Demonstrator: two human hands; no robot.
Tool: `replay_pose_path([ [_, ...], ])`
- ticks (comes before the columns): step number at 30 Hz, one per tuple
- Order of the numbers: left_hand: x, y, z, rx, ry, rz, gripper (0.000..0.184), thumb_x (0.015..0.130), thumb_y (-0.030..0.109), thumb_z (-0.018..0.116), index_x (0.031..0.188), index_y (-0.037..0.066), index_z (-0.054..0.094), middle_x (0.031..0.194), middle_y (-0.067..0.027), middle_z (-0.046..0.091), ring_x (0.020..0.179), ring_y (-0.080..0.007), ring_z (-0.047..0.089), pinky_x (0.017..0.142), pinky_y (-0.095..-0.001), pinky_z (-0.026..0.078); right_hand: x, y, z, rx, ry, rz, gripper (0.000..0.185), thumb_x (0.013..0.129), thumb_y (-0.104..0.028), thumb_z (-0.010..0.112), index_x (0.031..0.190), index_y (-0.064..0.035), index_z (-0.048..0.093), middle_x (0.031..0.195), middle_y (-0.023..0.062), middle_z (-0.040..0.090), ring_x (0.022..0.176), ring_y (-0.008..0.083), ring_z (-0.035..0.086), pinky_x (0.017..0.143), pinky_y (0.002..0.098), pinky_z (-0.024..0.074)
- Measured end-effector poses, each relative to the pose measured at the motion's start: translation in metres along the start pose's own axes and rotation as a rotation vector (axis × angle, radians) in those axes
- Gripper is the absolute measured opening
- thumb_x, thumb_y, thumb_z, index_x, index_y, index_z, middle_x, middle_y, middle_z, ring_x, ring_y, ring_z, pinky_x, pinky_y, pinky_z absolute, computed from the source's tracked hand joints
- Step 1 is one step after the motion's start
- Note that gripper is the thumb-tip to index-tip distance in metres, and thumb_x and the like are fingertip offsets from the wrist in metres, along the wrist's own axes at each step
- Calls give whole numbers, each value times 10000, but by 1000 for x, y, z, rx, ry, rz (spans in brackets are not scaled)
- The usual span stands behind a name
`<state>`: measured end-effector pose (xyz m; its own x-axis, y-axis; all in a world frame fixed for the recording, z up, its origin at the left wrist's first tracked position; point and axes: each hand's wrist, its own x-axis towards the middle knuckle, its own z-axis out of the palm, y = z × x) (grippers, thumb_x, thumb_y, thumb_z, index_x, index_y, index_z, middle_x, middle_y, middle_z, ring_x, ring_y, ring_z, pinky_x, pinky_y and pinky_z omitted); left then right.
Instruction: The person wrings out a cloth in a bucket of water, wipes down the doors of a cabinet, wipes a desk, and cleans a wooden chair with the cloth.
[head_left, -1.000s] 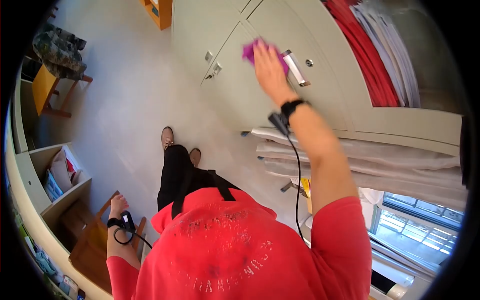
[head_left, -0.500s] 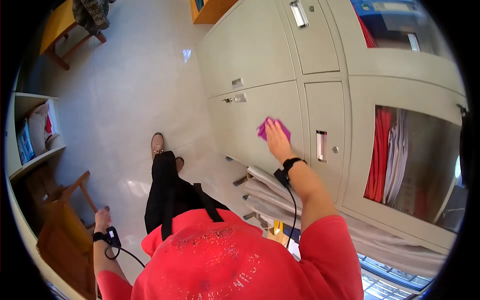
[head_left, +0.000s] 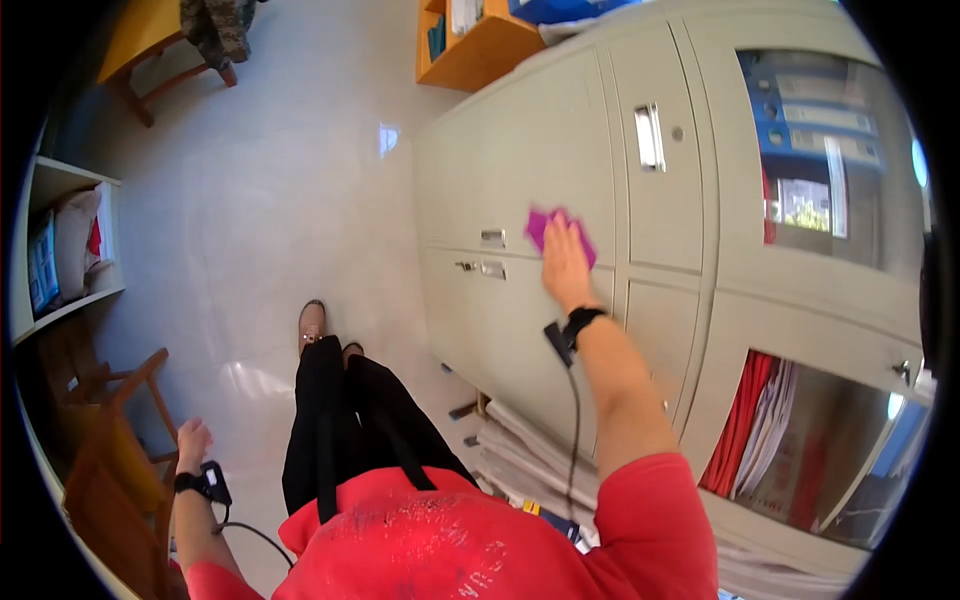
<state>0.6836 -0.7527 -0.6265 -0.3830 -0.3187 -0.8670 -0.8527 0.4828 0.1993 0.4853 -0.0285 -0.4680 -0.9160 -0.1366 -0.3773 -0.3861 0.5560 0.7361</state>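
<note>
My right hand [head_left: 567, 262] presses a purple cloth [head_left: 541, 229] against the front of a pale metal cabinet [head_left: 520, 330], near the seam between two doors. Its fingers lie over the cloth. To the left of the cloth are two small recessed handles [head_left: 493, 238], the lower one beside a key [head_left: 466, 266] in its lock. My left hand [head_left: 194, 440] hangs low at the left, near a wooden chair [head_left: 150, 400], with its fingers loosely bent and nothing visible in them. Both wrists wear black straps with cabled devices.
Glass cabinet doors [head_left: 780, 440] at the right show red and white fabric and blue binders. An orange shelf unit [head_left: 480, 50] stands beyond the cabinet. At the left are an open shelf [head_left: 75, 310] and a stool [head_left: 150, 50] with camouflage clothing. Folded beige material lies below the cabinet.
My right hand and the cloth have moved across the cabinet front, now at the seam between the doors. The view has shifted, showing more of the cabinet and the orange shelf.
</note>
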Motion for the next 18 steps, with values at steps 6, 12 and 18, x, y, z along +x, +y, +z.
replay_pose_path([
  [6, 32, -177, 4, 590, -174, 149, 143, 847, 172, 505, 769, 122, 615, 692, -22, 611, 651, -155, 629, 495, -314, 482, 71, 55, -25, -73, 97, 1, 485, 863, -197, 414, 1278, 52, 441, 1373, 137, 394, 1349, 313, 211, 1113, 464, 116],
  [12, -7, -176, 32, -270, -236, -178, 206, 840, 168, 496, 1024, 115, 570, 711, -29, 581, 642, -166, 605, 448, -331, 415, 220, 192, -64, -195, 473, 261, 443, 854, -170, 390, 1227, 46, 491, 1328, 172, 442, 1297, 338, 308, 1061, 493, 213],
  [18, -71, -76, 93, -261, -176, -404, 357, 856, 214, 480, 1196, 106, 505, 824, -58, 621, 680, -185, 621, 527, -349, 425, 202, 56, 30, -188, 199, -102, 478, 863, -183, 369, 1271, 53, 447, 1334, 159, 440, 1311, 324, 301, 1099, 473, 155],
])
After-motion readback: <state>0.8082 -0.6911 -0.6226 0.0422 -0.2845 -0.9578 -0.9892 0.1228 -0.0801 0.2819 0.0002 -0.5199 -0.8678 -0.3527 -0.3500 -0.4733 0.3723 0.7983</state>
